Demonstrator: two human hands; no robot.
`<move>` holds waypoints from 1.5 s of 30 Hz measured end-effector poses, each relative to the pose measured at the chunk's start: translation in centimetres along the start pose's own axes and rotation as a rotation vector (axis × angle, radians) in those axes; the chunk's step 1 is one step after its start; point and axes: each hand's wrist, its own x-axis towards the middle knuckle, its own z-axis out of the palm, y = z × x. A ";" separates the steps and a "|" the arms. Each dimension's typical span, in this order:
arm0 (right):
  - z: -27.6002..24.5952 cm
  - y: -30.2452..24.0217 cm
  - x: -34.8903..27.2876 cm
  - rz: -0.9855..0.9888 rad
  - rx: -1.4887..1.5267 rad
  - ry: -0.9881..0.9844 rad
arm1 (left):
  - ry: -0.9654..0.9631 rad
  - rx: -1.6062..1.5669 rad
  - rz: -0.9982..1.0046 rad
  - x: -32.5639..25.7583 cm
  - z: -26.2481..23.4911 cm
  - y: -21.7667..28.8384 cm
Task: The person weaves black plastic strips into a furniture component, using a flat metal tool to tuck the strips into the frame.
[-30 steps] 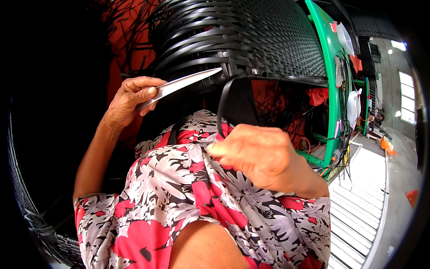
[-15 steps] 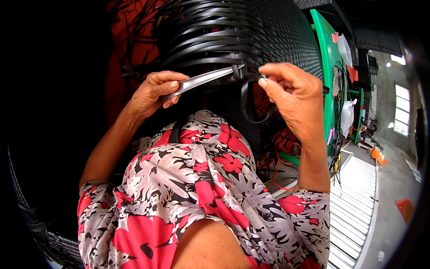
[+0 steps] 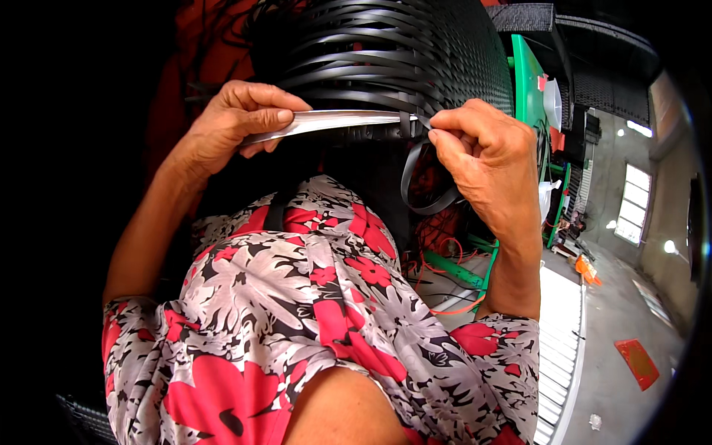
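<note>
I see the left hand (image 3: 233,122) gripping a flat metal blade (image 3: 334,121) laid across the woven black panel (image 3: 400,52). The right hand (image 3: 486,159), at 3 o'clock of the blade tip, pinches a black strip (image 3: 415,185): light, springy, slick; best held near its end.

I see a pale concrete floor (image 3: 630,311) at the right. A flat red piece (image 3: 636,362) lies on it, an orange object (image 3: 588,270) farther back, and orange cords (image 3: 452,304) trail nearer.

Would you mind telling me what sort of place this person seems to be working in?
Probably a wicker-furniture workshop: a black woven piece in hand, a green frame beside it, and a bare concrete floor lit by windows.
</note>
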 end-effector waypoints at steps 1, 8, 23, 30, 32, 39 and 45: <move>-0.1 0.1 0.0 -0.025 -0.016 -0.017 | 0.006 0.036 0.011 -0.2 0.1 0.6; -0.4 -0.2 0.7 -0.133 -0.138 -0.089 | 0.032 0.182 0.102 -0.6 0.2 2.7; 0.0 0.2 2.1 -0.182 -0.098 -0.229 | 0.027 0.241 0.087 -1.0 0.7 2.6; 0.6 -0.3 2.4 -0.191 -0.130 -0.211 | -0.167 0.305 -0.058 0.1 -2.0 0.3; 0.3 -0.7 2.2 -0.121 -0.103 -0.178 | -0.161 0.343 -0.032 -0.2 -4.4 -1.8; 0.5 0.8 0.8 0.080 0.178 -0.138 | -0.052 -0.004 0.192 -1.3 -4.8 -1.7; 0.8 1.5 2.2 -0.200 0.212 -0.092 | 0.158 0.140 0.121 1.3 7.2 2.8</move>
